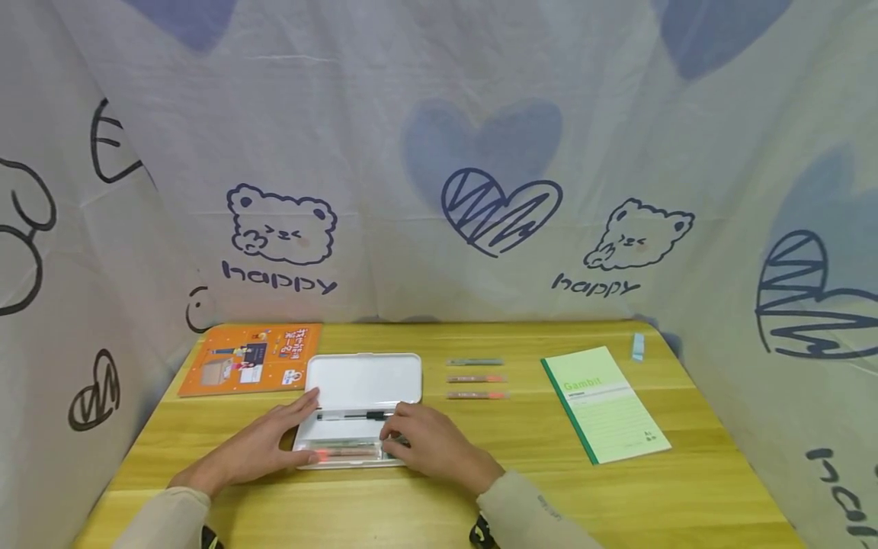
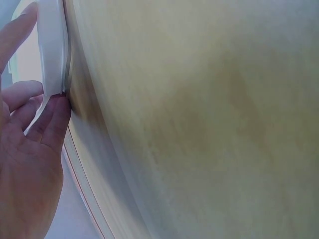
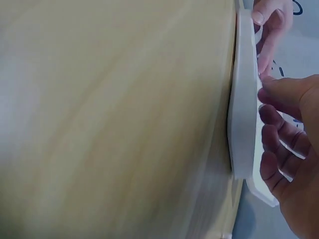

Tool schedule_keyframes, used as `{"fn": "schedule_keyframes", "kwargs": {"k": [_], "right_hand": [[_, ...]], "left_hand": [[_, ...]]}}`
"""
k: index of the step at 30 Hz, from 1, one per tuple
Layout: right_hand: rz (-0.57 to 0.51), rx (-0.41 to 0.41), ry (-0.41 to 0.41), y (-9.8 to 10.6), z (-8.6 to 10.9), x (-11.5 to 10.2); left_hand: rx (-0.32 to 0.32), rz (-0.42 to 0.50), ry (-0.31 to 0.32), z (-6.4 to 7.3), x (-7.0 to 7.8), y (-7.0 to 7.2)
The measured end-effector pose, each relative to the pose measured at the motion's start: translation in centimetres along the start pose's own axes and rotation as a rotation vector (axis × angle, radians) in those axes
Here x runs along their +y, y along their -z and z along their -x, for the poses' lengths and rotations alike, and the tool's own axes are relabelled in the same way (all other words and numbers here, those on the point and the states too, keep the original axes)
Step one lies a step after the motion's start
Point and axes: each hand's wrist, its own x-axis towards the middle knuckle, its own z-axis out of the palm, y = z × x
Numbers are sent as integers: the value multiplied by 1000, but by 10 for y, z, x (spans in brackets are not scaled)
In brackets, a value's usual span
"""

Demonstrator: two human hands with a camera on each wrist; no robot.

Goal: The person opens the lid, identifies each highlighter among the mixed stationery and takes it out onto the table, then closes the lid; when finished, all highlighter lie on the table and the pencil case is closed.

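Observation:
A white pencil case [image 1: 363, 381] lies with its lid folded back on the table. My left hand [image 1: 257, 450] grips its left end, thumb by the front edge and fingers along the far side; in the left wrist view those fingers curl round the case's corner. Inside lie a black-capped pen [image 1: 346, 416] and, along the front, a pen with an orange end [image 1: 343, 453] beside a greenish one. My right hand [image 1: 435, 446] reaches into the right end with curled fingers, thumb and fingertips pinching at a pen's end, mostly hidden by the hand.
Right of the case lie a greenish pen [image 1: 475, 361] and two orange-ended pens [image 1: 476, 378] in a row. Farther right are a green notebook [image 1: 607, 404] and a small light-blue piece [image 1: 638, 347]. An orange booklet [image 1: 250, 358] lies at the back left. Patterned curtains [image 1: 384, 152] enclose the table.

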Motion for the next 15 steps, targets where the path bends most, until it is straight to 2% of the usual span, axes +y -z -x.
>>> {"fn": "schedule_keyframes", "kwargs": {"k": [7, 15], "right_hand": [[80, -7, 5, -7, -6, -9], [258, 59, 78, -15, -10, -24]], "left_hand": [[2, 5, 2, 1, 2, 1], [3, 7, -9, 0, 1, 1]]}}
